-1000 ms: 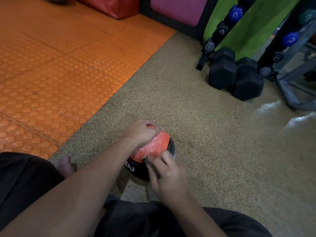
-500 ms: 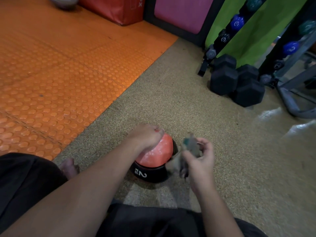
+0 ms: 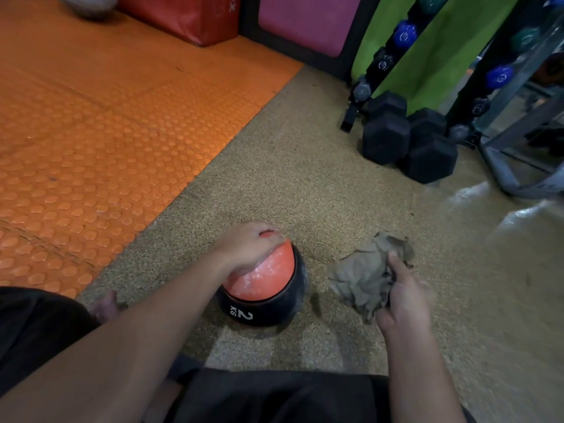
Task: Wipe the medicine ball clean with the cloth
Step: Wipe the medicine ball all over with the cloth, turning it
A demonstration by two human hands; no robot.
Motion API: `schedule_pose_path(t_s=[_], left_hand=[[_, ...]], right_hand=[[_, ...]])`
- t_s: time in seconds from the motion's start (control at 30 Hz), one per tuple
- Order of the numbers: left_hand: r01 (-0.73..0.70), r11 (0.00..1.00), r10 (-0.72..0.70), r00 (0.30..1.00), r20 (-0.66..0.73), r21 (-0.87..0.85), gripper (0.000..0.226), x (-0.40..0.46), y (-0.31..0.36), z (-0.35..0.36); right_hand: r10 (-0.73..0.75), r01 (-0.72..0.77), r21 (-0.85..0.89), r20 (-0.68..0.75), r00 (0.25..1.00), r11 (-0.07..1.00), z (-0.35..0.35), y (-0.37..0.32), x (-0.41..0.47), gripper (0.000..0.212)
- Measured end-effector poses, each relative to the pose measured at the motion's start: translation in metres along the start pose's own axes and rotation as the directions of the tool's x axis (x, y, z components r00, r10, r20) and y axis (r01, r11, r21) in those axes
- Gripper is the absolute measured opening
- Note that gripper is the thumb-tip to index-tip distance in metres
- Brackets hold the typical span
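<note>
Medicine ball (image 3: 265, 288), orange on top and black below with "2 KG" printed in white, sits on the speckled tan floor (image 3: 305, 193) just in front of the person's black-clad legs. Its orange surface looks wet and glossy (a pale sheen shows near the fingers). The left hand (image 3: 247, 247) rests on top of the ball, fingers curled over its far side. Just beside the ball on the right, apart from it, the right hand (image 3: 403, 293) grips a crumpled grey-brown cloth (image 3: 366, 276), fingers closed round its folds. An orange studded mat (image 3: 91, 132) covers the floor to the left. Farther off on the right, black hex dumbbells (image 3: 409, 141) lie beside a weight rack (image 3: 494, 96).
</note>
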State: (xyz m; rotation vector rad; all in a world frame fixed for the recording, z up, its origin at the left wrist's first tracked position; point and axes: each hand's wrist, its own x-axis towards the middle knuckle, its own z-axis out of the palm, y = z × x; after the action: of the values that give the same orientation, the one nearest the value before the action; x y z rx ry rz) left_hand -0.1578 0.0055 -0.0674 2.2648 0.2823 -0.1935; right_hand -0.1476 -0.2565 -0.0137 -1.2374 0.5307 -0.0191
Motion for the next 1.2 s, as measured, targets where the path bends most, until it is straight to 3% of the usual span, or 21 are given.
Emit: schedule_pose_path(t_s=[0.13, 0.23, 0.3, 0.37, 0.4, 0.47, 0.5, 0.63, 0.67, 0.77, 0.87, 0.93, 1.0, 1.03, 1.13, 1.2], left_hand=[[-0.004, 0.999, 0.006, 0.999, 0.046, -0.043, 0.057, 0.002, -0.007, -0.001], [-0.006, 0.999, 0.008, 0.999, 0.034, -0.038, 0.058, 0.001, -0.004, 0.001], [0.014, 1.0, -0.014, 1.0, 0.01, -0.015, 0.056, 0.002, 0.001, 0.002], [0.024, 1.0, -0.024, 1.0, 0.001, -0.015, 0.057, 0.003, 0.004, 0.003], [0.024, 1.0, -0.024, 1.0, 0.004, -0.017, 0.056, 0.005, 0.003, 0.002], [0.022, 0.999, -0.022, 1.0, 0.01, -0.027, 0.051, 0.006, 0.0, 0.002], [0.025, 0.999, -0.024, 1.0, 0.01, -0.038, 0.049, 0.007, -0.002, 0.002], [0.045, 0.997, -0.045, 0.999, -0.003, -0.064, 0.056, 0.006, -0.004, 0.0], [0.054, 0.996, -0.054, 0.999, -0.006, -0.07, 0.055, 0.007, -0.004, 0.0], [0.077, 0.991, -0.078, 0.997, -0.012, -0.108, 0.054, 0.01, -0.005, -0.001], [0.096, 0.985, -0.098, 0.995, -0.006, -0.14, 0.062, 0.013, -0.003, -0.003], [0.108, 0.984, -0.108, 0.994, 0.007, -0.144, 0.06, 0.015, -0.002, -0.004], [0.117, 0.982, -0.117, 0.993, 0.011, -0.151, 0.061, 0.015, -0.001, -0.004], [0.119, 0.98, -0.12, 0.993, 0.006, -0.156, 0.06, 0.015, -0.002, -0.004], [0.111, 0.986, -0.115, 0.993, -0.026, -0.121, 0.048, 0.012, -0.001, -0.002], [0.11, 0.993, -0.113, 0.992, -0.053, -0.051, 0.039, 0.012, 0.004, 0.0]], right_hand=[[-0.103, 0.103, -0.005, -0.09, 0.991, 0.995, 0.008, 0.003, -0.004, 0.012], [-0.399, 0.397, -0.229, 0.04, 0.916, 0.889, 0.024, 0.018, -0.02, 0.014], [-0.502, 0.64, -0.446, 0.398, 0.768, 0.626, 0.033, 0.04, -0.032, 0.016], [-0.283, 0.794, -0.551, 0.742, 0.607, 0.257, 0.034, 0.07, -0.03, 0.018], [-0.175, 0.805, -0.545, 0.791, 0.587, 0.234, 0.034, 0.079, -0.027, 0.023], [-0.106, 0.744, -0.529, 0.782, 0.614, 0.409, 0.035, 0.079, -0.02, 0.035], [-0.11, 0.736, -0.517, 0.781, 0.615, 0.437, 0.035, 0.074, -0.018, 0.041], [-0.217, 0.78, -0.492, 0.773, 0.596, 0.386, 0.028, 0.067, -0.002, 0.047], [-0.249, 0.805, -0.488, 0.778, 0.576, 0.338, 0.027, 0.067, -0.003, 0.049], [-0.269, 0.89, -0.452, 0.866, 0.422, -0.061, 0.027, 0.071, -0.015, 0.058], [-0.284, 0.85, -0.486, 0.86, 0.424, -0.202, 0.022, 0.081, -0.04, 0.071], [-0.237, 0.855, -0.438, 0.894, 0.381, -0.278, 0.012, 0.09, -0.06, 0.08], [-0.183, 0.877, -0.377, 0.924, 0.335, -0.299, 0.006, 0.09, -0.064, 0.08], [-0.195, 0.884, -0.389, 0.918, 0.346, -0.26, 0.007, 0.085, -0.059, 0.077], [-0.333, 0.828, -0.559, 0.79, 0.515, -0.045, 0.025, 0.071, -0.027, 0.065], [-0.34, 0.787, -0.617, 0.742, 0.577, -0.012, 0.037, 0.076, -0.019, 0.059]])
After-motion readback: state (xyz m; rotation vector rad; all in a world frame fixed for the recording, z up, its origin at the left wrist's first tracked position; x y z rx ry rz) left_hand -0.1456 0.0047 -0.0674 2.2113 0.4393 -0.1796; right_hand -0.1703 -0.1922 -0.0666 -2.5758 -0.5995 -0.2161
